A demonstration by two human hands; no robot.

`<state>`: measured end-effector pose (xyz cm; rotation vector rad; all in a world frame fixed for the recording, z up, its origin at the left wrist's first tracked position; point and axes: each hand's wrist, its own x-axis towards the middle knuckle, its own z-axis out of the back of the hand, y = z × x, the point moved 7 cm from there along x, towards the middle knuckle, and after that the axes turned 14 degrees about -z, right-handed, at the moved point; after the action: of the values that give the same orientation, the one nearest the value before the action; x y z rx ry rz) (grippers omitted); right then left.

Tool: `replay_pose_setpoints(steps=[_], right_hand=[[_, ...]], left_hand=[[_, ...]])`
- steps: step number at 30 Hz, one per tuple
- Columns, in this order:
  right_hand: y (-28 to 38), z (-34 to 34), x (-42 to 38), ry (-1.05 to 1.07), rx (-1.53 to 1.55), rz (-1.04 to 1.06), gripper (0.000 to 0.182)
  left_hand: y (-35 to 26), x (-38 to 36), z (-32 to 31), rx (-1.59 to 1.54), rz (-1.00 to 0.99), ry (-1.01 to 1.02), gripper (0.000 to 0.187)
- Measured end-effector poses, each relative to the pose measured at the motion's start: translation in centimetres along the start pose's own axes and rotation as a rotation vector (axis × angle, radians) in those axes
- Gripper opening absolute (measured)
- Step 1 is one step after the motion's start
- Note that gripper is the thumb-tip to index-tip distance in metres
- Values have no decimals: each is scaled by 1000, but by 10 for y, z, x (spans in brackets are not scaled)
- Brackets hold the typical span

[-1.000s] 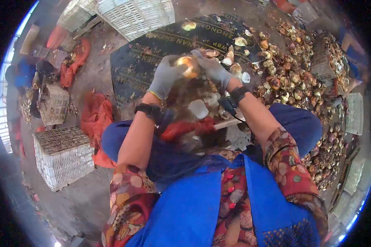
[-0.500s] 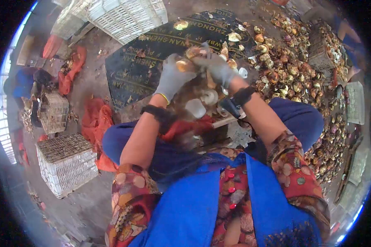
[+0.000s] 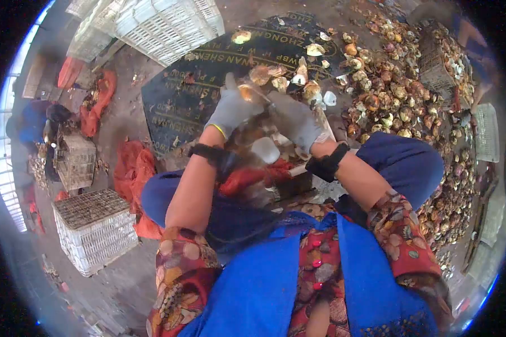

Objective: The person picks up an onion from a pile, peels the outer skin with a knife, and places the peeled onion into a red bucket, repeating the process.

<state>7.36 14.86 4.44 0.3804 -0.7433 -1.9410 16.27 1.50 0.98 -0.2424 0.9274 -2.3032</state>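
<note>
My left hand, in a grey glove, is closed around an onion whose brown-orange skin shows by the thumb. Close beside it, my gloved right hand is curled toward the same onion. Its fingers are smeared by motion, and whatever they hold is hidden. Beyond the hands, onion skins and trimmed pieces lie on a black printed board. Below the hands is a white rounded piece, perhaps a peeled onion, near a red mesh bag.
A large heap of unpeeled onions spreads along the right. White plastic crates stand at the upper left and lower left. Red mesh sacks lie left of my knee. Other people are partly visible at both sides.
My right hand has moved down and nearer to my body, away from the skins on the board. My left hand keeps the onion and has shifted slightly.
</note>
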Motion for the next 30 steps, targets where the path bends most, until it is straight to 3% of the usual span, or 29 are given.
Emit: replay_pose_setpoints(steps=[5,7,10,14,20,23,25,26,28,30], right_hand=[[-2,-12,6,15,-36,20,16],[10,-2,1,-224,-25,225,16],[19,11,1,-208,87,342,17],[13,3,8,-222,102,306,19],[16,6,4,-322,-37,428,19],[14,3,9,-200,4,377,22],[-9,-27,27,23,-201,196,28],[-8,-26,32,18,-200,193,28],[-25,-40,35,280,-204,-73,30],[-35,-49,36,233,-152,-63,29]], left_hand=[[3,2,-2,47,-13,-33,130],[-3,0,1,-2,-22,-18,117],[-10,-2,5,9,-32,-17,115],[-9,0,3,-2,-35,-56,114],[-10,4,0,12,-62,-69,108],[-14,3,0,31,-120,-79,106],[-8,6,-4,33,-132,-135,107],[-8,9,-5,36,-138,-132,107],[-6,7,-8,12,-126,-145,110],[-8,7,-5,-4,-160,-137,112]])
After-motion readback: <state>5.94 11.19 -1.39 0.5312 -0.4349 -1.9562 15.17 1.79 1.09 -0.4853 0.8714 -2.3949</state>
